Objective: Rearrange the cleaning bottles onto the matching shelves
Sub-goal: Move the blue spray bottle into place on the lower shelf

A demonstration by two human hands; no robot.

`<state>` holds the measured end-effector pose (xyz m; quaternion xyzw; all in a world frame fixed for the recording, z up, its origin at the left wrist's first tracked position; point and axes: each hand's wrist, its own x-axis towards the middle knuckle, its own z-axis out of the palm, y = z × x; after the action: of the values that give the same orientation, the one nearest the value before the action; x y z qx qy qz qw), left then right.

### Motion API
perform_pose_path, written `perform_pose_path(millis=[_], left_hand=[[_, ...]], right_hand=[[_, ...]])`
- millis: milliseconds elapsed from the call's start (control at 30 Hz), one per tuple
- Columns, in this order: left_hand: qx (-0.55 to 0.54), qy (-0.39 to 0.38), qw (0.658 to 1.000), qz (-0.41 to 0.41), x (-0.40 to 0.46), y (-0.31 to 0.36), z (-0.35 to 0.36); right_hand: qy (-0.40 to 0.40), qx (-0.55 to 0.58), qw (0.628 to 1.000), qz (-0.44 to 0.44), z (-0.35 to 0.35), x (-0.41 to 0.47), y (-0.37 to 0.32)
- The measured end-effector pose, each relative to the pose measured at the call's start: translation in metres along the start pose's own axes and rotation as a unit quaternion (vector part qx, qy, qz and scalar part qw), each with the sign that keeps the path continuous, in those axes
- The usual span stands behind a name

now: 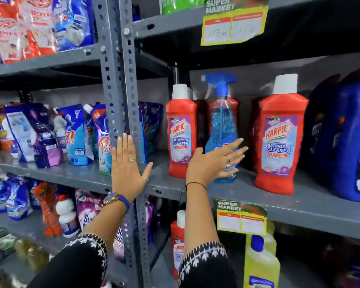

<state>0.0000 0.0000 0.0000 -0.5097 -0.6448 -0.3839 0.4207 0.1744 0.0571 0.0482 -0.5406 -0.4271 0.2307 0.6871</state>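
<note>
A clear spray bottle of blue liquid with a blue trigger stands on the grey middle shelf between red Harpic bottles, one to its left and one to its right. My right hand is spread flat in front of the spray bottle's lower half, fingers apart, holding nothing. My left hand is raised open, palm forward, before the perforated grey upright post. More red bottles stand behind the spray bottle.
Large dark blue jugs fill the shelf's right end. Detergent pouches crowd the left bay. Below stand another red Harpic bottle and a yellow bottle. Yellow price tags hang from shelf edges.
</note>
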Motion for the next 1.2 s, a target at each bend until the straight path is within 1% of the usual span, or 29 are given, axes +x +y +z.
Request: perform_pose_path(millis=[67, 233, 367, 533, 700, 767, 1033, 1200], left_hand=[[-0.042, 0.017, 0.999, -0.022, 0.0, 0.0, 0.004], [-0.09, 0.024, 0.996, -0.007, -0.001, -0.003, 0.011], [-0.085, 0.03, 0.996, -0.007, -0.002, -0.003, 0.012], [-0.072, 0.017, 0.997, 0.001, -0.002, -0.005, 0.011], [-0.03, -0.01, 0.997, 0.068, -0.006, -0.021, 0.01], [-0.024, -0.016, 0.996, 0.08, -0.01, -0.028, 0.013], [-0.046, 0.009, 0.997, 0.069, -0.013, -0.031, 0.023], [-0.047, 0.026, 0.996, 0.074, -0.013, -0.033, 0.027]], right_hand=[[0.017, -0.004, 1.0, 0.009, 0.003, 0.002, 0.004], [0.045, -0.014, 0.999, -0.012, 0.01, 0.005, 0.021], [0.056, -0.025, 0.998, -0.034, 0.012, 0.006, 0.023], [0.063, -0.09, 0.993, -0.05, 0.013, 0.004, 0.019], [0.06, -0.117, 0.99, -0.05, 0.012, 0.003, 0.018], [0.059, -0.117, 0.99, -0.052, 0.011, 0.002, 0.017], [0.052, -0.136, 0.988, -0.043, 0.011, 0.002, 0.016], [0.084, -0.151, 0.984, -0.046, 0.009, -0.009, 0.01]])
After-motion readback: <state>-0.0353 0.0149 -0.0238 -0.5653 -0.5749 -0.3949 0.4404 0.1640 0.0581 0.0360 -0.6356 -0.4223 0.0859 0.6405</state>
